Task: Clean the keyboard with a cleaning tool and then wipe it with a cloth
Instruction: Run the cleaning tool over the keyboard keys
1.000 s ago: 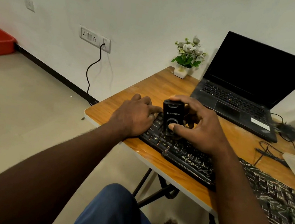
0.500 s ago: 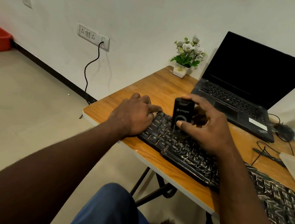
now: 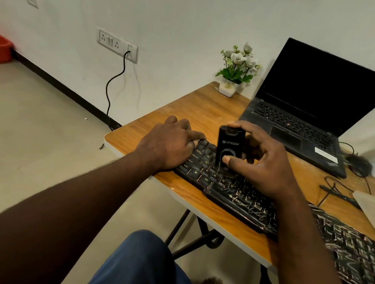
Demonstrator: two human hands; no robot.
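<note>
A wooden table is standing by a white wall, with one corner sticking out over the floor. A black laptop is sitting open at the far edge of the table, and its screen is dark. A long black keyboard is lying along the near edge of the table, running from the left corner area off to the right. The left hand is lying flat on the left end of the keyboard, with its fingers bent a little and nothing in it, pressing down on the keys there. The right hand is wrapping around a small black cleaning tool, with the thumb on its front and the fingers over its top and back. The tool is standing upright, and its bottom end is touching the keys just beside the left hand. A little white pot of flowers is sitting at the far left corner of the table, next to the laptop. Some thin black wires are lying on the table near its right side.
</note>
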